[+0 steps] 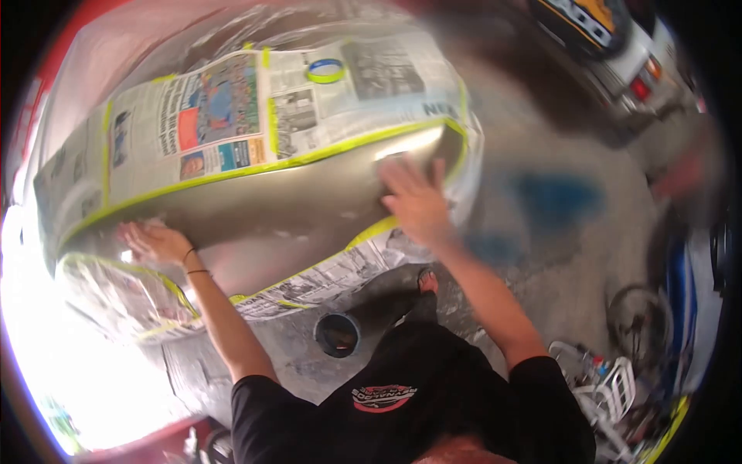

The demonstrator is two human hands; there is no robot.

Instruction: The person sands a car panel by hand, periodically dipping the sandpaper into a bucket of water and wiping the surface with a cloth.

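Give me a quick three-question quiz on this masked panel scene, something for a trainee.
1. True or false: the left hand and the right hand both rest flat on the grey panel.
2. The tape roll lies on: A the floor, B the newspaper, C a wrist.
3. Fill in: the masking tape edging the newspaper is ___ in colour.

Key: 1 true; 2 B; 3 yellow-green.

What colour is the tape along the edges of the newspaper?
The tape is bright yellow-green; the head view shows it best.
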